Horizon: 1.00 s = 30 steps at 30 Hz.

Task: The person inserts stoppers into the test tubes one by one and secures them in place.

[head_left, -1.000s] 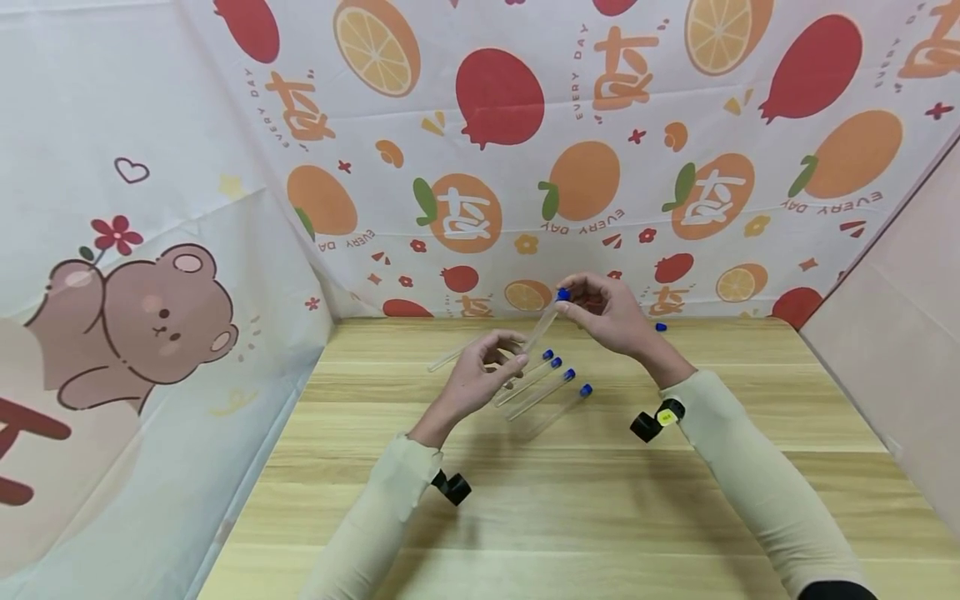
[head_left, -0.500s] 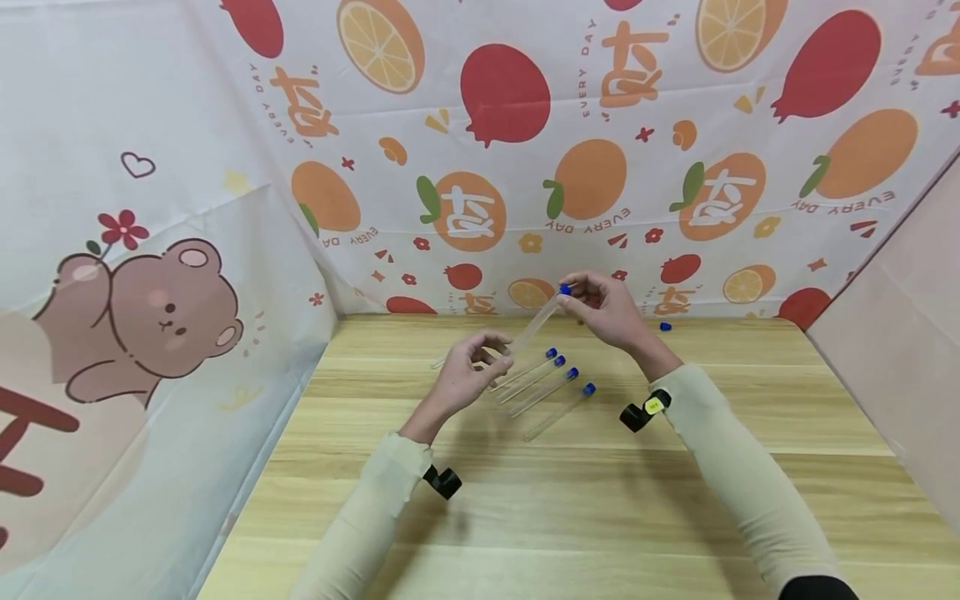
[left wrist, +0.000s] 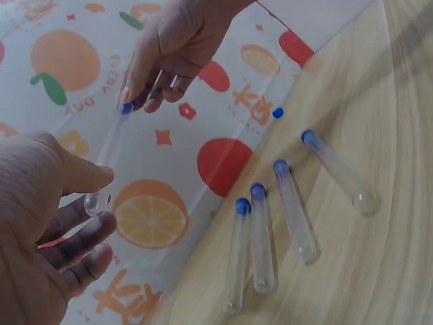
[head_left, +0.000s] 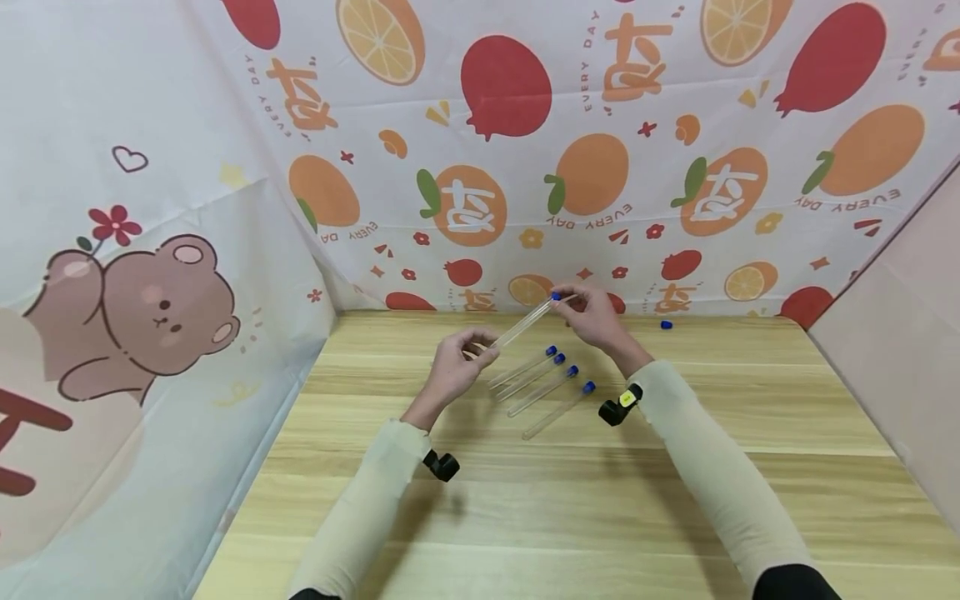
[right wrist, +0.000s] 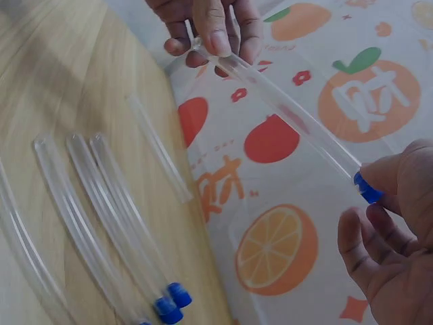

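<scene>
Left hand [head_left: 456, 367] pinches tube [head_left: 521, 325] base, right hand [head_left: 592, 315] pinches its blue cap [head_left: 556, 297]; held above four capped tubes [head_left: 542, 385] on table [head_left: 675, 467]

"EVERY DAY" is printed in small brown capitals on the fruit-pattern backdrop cloth [head_left: 525, 150], repeated many times: upside down under the orange [head_left: 592, 177] near the middle, again under the orange [head_left: 870, 142] at the cloth's right edge, and running sideways beside the orange glyph [head_left: 633, 62] along the top edge. Large stylised glyphs also repeat across the cloth, orange ones alone and white ones inside oranges [head_left: 467, 208]; not readable as any sure character. Part of the mirrored "EVERY DAY" shows in the left wrist view. The yellow sticker [head_left: 624, 401] on the right wrist camera mount is too small to read. The bear cloth [head_left: 142, 308] at left carries no lettering.
</scene>
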### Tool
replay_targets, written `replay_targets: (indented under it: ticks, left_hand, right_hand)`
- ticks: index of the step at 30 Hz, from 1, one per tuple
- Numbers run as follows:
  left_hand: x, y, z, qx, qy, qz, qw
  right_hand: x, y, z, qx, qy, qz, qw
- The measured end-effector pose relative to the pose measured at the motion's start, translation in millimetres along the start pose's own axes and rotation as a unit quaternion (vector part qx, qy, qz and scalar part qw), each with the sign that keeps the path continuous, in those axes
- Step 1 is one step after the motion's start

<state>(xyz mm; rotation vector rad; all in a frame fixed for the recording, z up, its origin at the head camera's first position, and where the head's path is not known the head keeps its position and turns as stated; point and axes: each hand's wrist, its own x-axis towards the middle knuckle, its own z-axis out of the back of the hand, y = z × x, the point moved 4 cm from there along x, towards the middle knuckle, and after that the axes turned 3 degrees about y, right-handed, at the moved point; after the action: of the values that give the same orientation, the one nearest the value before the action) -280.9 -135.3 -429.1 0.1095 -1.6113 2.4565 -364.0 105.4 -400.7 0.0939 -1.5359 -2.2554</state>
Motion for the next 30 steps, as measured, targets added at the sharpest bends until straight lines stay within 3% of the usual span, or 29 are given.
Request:
replay_targets:
  ticks: [9,14,20,30]
  left_hand:
    - [9.5,20.1,3.0,0.048,-0.032,0.002,0.9983]
    - [14.3,29.2,2.3,0.069,-0.029,0.012,0.9971]
    - [18.5,39.0,-1.6,0.117,-0.026,0.025,0.9925]
    - [23.0,49.0,-10.3,0.16,-0.003,0.044,0.9861]
  right_hand:
    - [9,-14,-12,-0.029,0.001,-0.01,1.0]
    - [12,-24,-13,-0.052,0.001,-0.038,0.998]
    - [14,-41,-18,-0.065,0.03,-0.076,0.995]
    - [15,-63,-23,-0.073,0.048,-0.083,0.993]
